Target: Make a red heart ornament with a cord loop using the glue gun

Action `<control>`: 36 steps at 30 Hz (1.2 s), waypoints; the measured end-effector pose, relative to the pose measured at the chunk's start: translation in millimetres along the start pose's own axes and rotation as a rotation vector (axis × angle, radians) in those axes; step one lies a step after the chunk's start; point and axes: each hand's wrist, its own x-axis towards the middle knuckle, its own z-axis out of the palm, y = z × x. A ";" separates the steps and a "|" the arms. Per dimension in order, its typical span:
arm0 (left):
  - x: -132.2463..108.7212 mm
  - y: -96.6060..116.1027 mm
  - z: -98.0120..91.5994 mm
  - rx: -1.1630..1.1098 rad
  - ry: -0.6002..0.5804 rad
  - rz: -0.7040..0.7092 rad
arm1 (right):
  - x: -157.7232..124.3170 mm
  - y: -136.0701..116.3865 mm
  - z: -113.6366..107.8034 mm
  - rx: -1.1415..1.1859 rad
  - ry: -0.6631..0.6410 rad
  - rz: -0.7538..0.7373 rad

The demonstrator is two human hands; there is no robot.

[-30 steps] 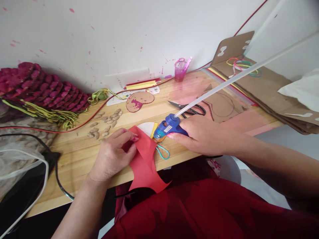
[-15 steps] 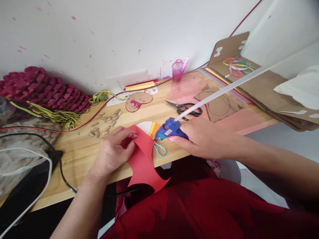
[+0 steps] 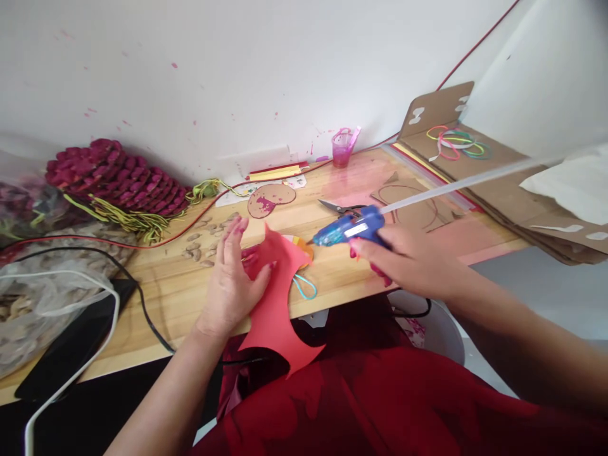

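Observation:
My right hand [image 3: 408,261] is closed round a blue glue gun [image 3: 349,229], held just above the wooden table [image 3: 161,294] with its nozzle pointing left. A long clear glue stick [image 3: 470,182] juts out behind it to the right. My left hand [image 3: 234,278] lies on a red paper cut-out [image 3: 275,304], fingers stretched out, thumb pressed against the sheet. The red paper hangs over the table's front edge. A yellow and orange paper piece [image 3: 304,246] peeks out under it, and a teal cord loop [image 3: 304,288] lies beside it.
Black scissors [image 3: 342,208] lie behind the gun. Scattered seeds [image 3: 202,244], a painted cardboard disc [image 3: 270,199], a pink cup [image 3: 342,147], a magenta scaled craft piece [image 3: 118,177], cardboard sheets [image 3: 479,171] with coloured bands, a plastic bag [image 3: 42,304] and cables [image 3: 142,316] surround the work.
The glue gun has lifted off the paper and moved right. My left hand has opened its fingers and raised the upper part of the red paper.

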 end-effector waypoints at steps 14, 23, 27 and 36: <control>-9.5 2.0 13.5 0.387 -0.412 0.132 | -6.3 31.5 36.7 1.041 0.141 0.314; -7.2 12.0 3.0 0.402 -0.564 0.084 | 16.8 23.1 63.4 1.164 0.199 0.196; -8.9 14.7 1.9 0.371 -0.573 0.118 | 23.3 14.4 69.1 1.257 0.124 0.196; -13.4 11.8 -3.6 0.264 -0.564 0.218 | 32.2 5.2 88.4 1.378 -0.045 0.256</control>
